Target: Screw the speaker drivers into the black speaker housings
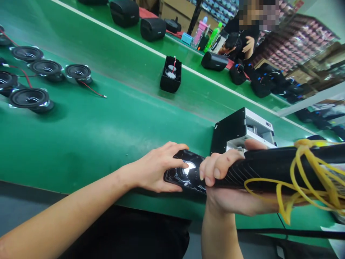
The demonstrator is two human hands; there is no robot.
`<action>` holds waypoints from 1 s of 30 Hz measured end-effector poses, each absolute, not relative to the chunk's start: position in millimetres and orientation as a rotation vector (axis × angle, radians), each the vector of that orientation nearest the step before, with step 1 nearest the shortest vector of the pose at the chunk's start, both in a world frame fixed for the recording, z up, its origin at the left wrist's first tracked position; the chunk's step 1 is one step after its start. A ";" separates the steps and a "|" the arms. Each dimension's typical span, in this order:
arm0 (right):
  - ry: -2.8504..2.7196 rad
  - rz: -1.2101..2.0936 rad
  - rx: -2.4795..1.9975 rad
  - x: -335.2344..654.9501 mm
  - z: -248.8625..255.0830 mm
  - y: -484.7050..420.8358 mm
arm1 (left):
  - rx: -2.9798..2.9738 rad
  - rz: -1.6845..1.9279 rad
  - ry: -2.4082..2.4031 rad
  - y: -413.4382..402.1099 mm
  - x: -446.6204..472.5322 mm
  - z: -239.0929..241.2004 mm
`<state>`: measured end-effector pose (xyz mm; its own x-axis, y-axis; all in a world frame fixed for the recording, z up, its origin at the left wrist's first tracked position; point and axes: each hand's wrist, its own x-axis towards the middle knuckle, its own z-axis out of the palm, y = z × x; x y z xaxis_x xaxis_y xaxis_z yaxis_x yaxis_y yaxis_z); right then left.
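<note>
My left hand [159, 167] grips the left end of a black speaker housing [195, 157], with its index finger on a round speaker driver [190, 166] inside. The housing lies open side up near the table's front edge. In my right hand [223, 172] is a thick black power screwdriver [269, 167], its fingers wrapped round the body. Yellow rubber cord [304, 158] is tied about the tool. The tool's front end is over the right part of the housing; its tip is hidden behind my fingers.
Beyond my right hand stands a black and silver machine [229, 131]. Another open housing [170, 83] with red wires sits mid-table. Several loose speaker drivers [29, 98] lie at left. Across the white line are finished-looking speakers [153, 28], bottles [199, 32] and a co-worker's hand [248, 46].
</note>
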<state>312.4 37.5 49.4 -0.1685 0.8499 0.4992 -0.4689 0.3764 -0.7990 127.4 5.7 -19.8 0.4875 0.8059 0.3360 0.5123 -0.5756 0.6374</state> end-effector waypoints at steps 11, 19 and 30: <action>-1.266 1.200 -0.390 311.9 44.3 39.2 | 2.250 0.834 1.098 6.5 130.8 -16.3; -1.485 1.160 -0.236 317.2 35.2 40.4 | 2.309 0.877 1.068 7.8 128.1 -17.8; -1.387 1.189 -0.251 316.5 36.5 37.1 | 2.297 0.895 1.074 3.4 126.4 -16.3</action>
<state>316.5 37.1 36.5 -0.2461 0.7509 0.6128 -0.4913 0.4484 -0.7467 126.4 3.4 -16.3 0.4865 0.7934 0.3658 0.5025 -0.5967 0.6257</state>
